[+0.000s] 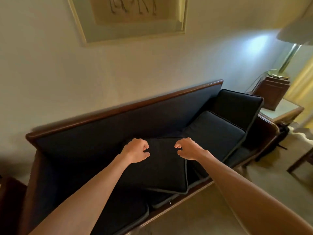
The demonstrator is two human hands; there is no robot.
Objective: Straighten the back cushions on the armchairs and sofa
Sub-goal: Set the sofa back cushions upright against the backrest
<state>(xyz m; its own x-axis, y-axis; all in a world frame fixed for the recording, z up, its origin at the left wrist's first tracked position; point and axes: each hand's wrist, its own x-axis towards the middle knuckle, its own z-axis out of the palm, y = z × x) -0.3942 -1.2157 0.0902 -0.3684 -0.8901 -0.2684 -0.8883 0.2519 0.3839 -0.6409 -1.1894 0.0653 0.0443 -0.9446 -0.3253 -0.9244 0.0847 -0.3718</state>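
Note:
A dark blue sofa point(128, 106) with a brown wooden frame stands against the wall. A dark back cushion point(162, 170) lies flat and askew on the seat in the middle. A second cushion point(215, 133) leans tilted to its right, and a third point(237, 102) stands at the sofa's right end. My left hand point(136, 150) and my right hand point(188, 148) hover side by side just above the middle cushion's far edge. Both have fingers curled loosely and hold nothing. Whether they touch the cushion I cannot tell.
A side table point(286, 111) at the right carries a brass lamp point(286, 63) on a wooden block. A framed picture point(128, 19) hangs above the sofa. A dark bag point(279, 134) sits beside the sofa's right arm. Another furniture piece point(301, 160) stands at the right.

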